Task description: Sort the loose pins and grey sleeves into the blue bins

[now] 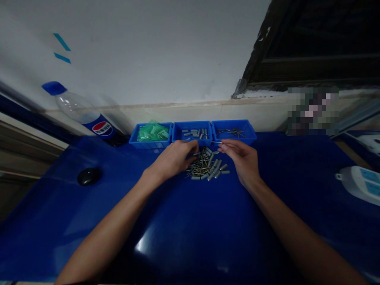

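Note:
My right hand (242, 156) pinches a thin metal pin (216, 142) between thumb and fingertips, its free end pointing left over the front edge of the right blue bin (251, 136). At the left edge of a mixed heap, my left hand (175, 156) has its fingers curled downward, with thumb and forefinger apart. Thin gold and silver pins (198, 168) make up the heap's left part. Short grey metal cylinders (216, 168) lie mostly on its right. Whether the left fingertips touch a piece cannot be made out.
Grey cylinders lie in the middle bin (175, 138), pins in the right one, green plastic packets (152, 131) in the left bin (134, 138). A cola bottle (86, 114) and black mouse (88, 176) stand left; a white device (360, 182) sits right on the blue table (190, 229).

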Tool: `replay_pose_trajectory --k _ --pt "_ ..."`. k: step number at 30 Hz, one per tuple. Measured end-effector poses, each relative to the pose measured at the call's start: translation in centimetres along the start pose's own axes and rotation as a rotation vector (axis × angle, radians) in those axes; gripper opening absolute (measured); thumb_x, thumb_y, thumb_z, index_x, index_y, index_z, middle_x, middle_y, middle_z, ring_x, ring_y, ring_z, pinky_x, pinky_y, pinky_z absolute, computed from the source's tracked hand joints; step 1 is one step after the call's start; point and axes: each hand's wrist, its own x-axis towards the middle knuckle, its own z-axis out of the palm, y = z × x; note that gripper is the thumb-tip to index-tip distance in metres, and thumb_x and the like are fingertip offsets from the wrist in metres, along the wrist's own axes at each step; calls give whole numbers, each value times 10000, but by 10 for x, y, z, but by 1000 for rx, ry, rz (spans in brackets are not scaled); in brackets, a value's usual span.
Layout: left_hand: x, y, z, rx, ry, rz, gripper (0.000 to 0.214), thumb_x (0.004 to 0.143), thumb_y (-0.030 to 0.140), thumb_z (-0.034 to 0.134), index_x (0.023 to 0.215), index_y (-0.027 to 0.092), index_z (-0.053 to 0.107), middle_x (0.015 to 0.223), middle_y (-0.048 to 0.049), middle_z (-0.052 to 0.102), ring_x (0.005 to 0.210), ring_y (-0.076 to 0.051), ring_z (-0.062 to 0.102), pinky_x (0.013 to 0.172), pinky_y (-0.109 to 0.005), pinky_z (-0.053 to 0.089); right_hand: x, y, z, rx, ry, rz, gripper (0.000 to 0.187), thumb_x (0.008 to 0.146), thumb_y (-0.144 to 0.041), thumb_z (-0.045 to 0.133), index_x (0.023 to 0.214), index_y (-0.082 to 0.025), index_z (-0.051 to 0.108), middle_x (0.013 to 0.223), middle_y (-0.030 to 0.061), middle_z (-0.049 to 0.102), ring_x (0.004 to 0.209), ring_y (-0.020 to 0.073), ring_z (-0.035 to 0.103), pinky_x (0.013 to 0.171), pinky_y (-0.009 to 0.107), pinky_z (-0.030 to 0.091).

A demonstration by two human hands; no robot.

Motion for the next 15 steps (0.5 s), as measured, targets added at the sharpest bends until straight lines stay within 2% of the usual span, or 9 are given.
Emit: replay_pose_trajectory --k 2,4,10,15 --pt "0 -5 4 62 -45 -41 161 890 91 639 1007 201 624 950 -59 709 886 -223 683 777 -336 491 3 1 -3 -2 90 -36 236 809 -316 810 1038 -263 796 1021 46 821 917 243 783 885 458 624" --pt "0 -7 8 100 -80 -65 153 883 69 623 968 197 626 916 -56 701 845 -217 672 741 -327 475 5 2 -6 -14 118 -33 287 811 -314 799 1095 -278 774 1064 41 815 932 242 776 868 455 629" --pt "2 -13 13 67 -65 -42 143 878 41 579 880 178 617 786 -21 656 693 -156 599 633 -285 409 3 2 -4 -22 87 -2 269 829 -294 776 1095 -271 743 1034 43 805 848 218 759 807 419 619" --pt "2 -19 8 -54 -28 -10 172 841 20 611 917 172 636 780 -1 683 689 -136 630 636 -254 448 3 3 -2 14 84 23 239 811 -306 797 1040 -258 749 978 30 811 777 192 747 736 373 601"
